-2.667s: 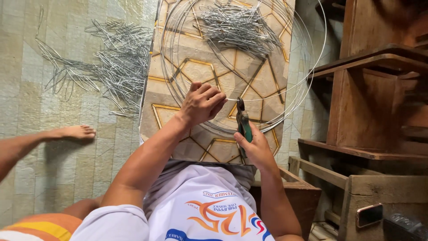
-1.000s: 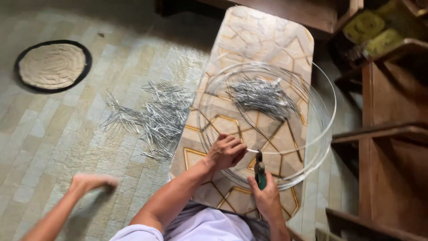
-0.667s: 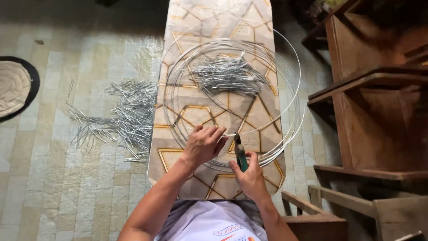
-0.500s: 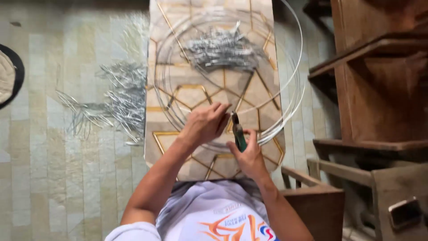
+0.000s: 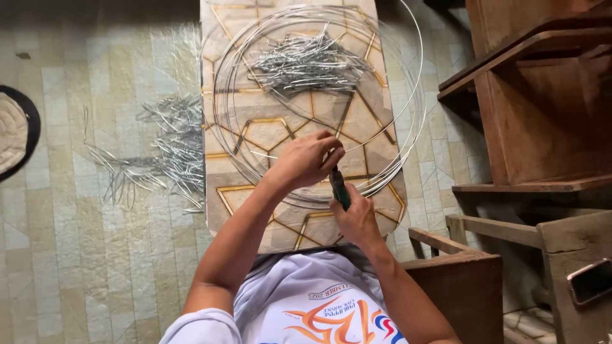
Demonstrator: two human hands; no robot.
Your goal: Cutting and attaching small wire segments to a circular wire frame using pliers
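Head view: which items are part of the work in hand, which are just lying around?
In use:
left hand pinching the wire
right hand gripping green-handled pliers
wire coil
cut wire pieces on the board
patterned board

Lying about:
wire pieces on the floor
round mat
wooden furniture
phone

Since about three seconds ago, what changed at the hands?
The left hand stayed on the wire coil throughout; the right hand kept hold of the green-handled pliers, jaws now close under the left fingers. A bare foot seen at the left earlier is gone from view. Cut wire pieces on the board lie unchanged.
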